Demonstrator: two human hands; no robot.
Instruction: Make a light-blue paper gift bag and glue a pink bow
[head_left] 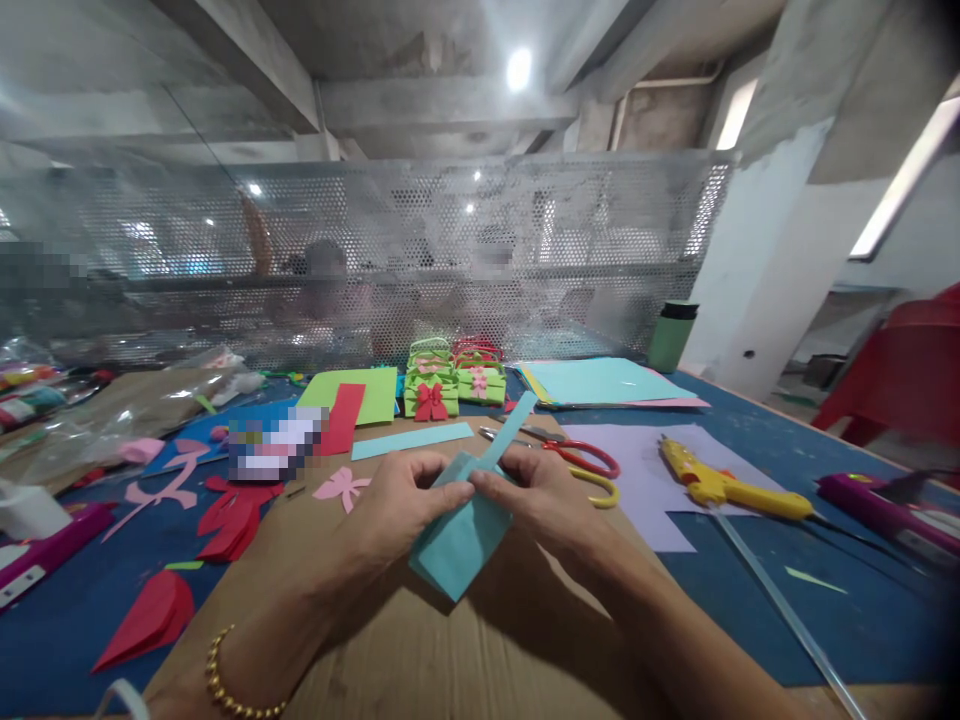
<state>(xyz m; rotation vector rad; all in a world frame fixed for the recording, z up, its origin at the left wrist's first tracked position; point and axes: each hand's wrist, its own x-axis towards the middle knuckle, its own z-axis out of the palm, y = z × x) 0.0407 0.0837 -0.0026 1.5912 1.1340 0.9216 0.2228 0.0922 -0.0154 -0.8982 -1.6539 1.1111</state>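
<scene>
Over the brown cardboard sheet point(420, 665), both hands grip a light blue folded paper bag point(461, 545). My left hand point(401, 505) pinches its upper left edge, thumb on the front. On the opposite edge my right hand point(551, 495) is closed, its thumb tip close to the left thumb. A narrow light blue paper strip point(514, 430) sticks up from the top, between the hands; whether it is fixed there I cannot tell. The fingers behind the paper are hidden. Beyond the hands lies a loose light blue strip point(412, 440). A pink paper bow point(343, 488) rests left of my left hand.
Scissors with red handles point(592, 455) and a yellow-handled pair point(607, 490) lie right. Further right are a yellow glue gun point(720, 485) and purple paper point(637, 510). Finished small green bags point(431, 385) stand ahead, before a perforated metal screen point(420, 240). Red paper pieces point(154, 615) lie left.
</scene>
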